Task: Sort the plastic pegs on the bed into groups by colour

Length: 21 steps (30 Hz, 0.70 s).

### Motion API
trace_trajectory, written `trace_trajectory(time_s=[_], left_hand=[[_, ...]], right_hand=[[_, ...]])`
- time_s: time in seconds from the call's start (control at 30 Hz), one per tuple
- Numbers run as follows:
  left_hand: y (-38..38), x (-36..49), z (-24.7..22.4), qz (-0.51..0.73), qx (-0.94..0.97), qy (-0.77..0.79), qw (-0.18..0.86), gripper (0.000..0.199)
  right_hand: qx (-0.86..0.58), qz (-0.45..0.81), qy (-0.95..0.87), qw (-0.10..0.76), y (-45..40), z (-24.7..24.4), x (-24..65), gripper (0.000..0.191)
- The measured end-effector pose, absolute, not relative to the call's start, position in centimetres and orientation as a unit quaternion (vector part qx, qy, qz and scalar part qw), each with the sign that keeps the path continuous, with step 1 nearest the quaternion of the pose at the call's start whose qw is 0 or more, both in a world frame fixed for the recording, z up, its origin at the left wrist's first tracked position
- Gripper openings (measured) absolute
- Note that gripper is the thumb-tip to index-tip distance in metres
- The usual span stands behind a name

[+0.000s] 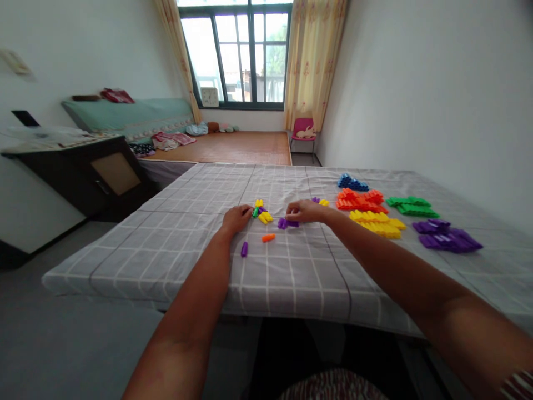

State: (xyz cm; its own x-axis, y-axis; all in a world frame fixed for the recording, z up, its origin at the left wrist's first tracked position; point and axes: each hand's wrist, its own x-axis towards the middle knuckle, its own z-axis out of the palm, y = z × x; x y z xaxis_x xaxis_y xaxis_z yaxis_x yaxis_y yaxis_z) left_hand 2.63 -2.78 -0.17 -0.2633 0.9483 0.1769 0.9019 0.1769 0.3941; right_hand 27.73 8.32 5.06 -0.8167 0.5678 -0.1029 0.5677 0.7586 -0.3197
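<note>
My left hand [239, 218] is closed, its fingertips against a small green plastic piece [255, 212]. Right beside that lie yellow plastic pieces [265, 218], with a bit of purple between them. My right hand [306, 211] has its fingers curled together just above purple plastic pieces [282, 223]; whatever is between the fingertips is hidden. Nearer to me, a single orange piece [268, 238] and a single purple piece [244, 249] lie apart on the cloth. Behind the right hand, a yellow piece [323, 203] shows next to some purple.
Sorted piles stand on the right of the checked tablecloth [166, 244]: blue [352, 182], orange [361, 200], yellow [377, 224], green [412, 206] and purple [447, 236]. Beyond are a bed [237, 145], a pink chair [303, 129] and a dark cabinet [83, 172].
</note>
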Motion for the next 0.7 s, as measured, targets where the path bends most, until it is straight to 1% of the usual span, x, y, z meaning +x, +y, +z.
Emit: trace_trajectory(time_s=[0.07, 0.1, 0.13, 0.2, 0.27, 0.33, 0.37, 0.43, 0.5, 0.6, 0.7], left_hand=[[-2.8, 2.7, -0.1, 0.208, 0.599, 0.771, 0.053, 0.04], [-2.8, 2.7, -0.1, 0.206, 0.598, 0.773, 0.053, 0.04], [-2.8, 2.7, -0.1, 0.206, 0.597, 0.774, 0.052, 0.04], [-2.9, 2.7, -0.1, 0.211, 0.599, 0.771, 0.052, 0.04], [-2.9, 2.7, -0.3, 0.216, 0.602, 0.767, 0.05, 0.039], [-2.9, 2.6, -0.4, 0.219, 0.604, 0.765, 0.05, 0.038], [-2.8, 2.5, -0.5, 0.219, 0.604, 0.765, 0.051, 0.038], [-2.7, 2.4, -0.6, 0.221, 0.605, 0.763, 0.052, 0.038], [-2.7, 2.4, -0.7, 0.226, 0.608, 0.76, 0.051, 0.039], [-2.7, 2.5, -0.6, 0.226, 0.607, 0.76, 0.049, 0.039], [-2.8, 2.5, -0.5, 0.221, 0.61, 0.759, 0.05, 0.038]], right_hand=[[-0.348, 0.119, -0.93, -0.014, 7.4, 4.6, 28.5, 0.025], [-0.367, 0.112, -0.923, -0.017, 7.0, 4.4, 28.7, 0.027], [-0.383, 0.126, -0.915, -0.02, 6.7, 4.3, 28.9, 0.029], [-0.411, 0.191, -0.891, -0.029, 6.5, 4.2, 29.2, 0.031], [-0.415, 0.236, -0.878, -0.035, 6.6, 4.5, 29.6, 0.028], [-0.372, 0.211, -0.904, -0.009, 6.9, 4.9, 30.0, 0.021], [-0.325, 0.18, -0.928, 0.014, 7.0, 5.0, 30.2, 0.02], [-0.204, 0.119, -0.97, 0.055, 7.2, 5.1, 30.6, 0.023], [-0.112, 0.087, -0.988, 0.06, 7.3, 4.9, 30.7, 0.03], [-0.096, 0.076, -0.992, 0.031, 7.3, 4.4, 30.6, 0.035], [-0.132, 0.064, -0.989, 0.013, 7.3, 4.1, 30.4, 0.031]])
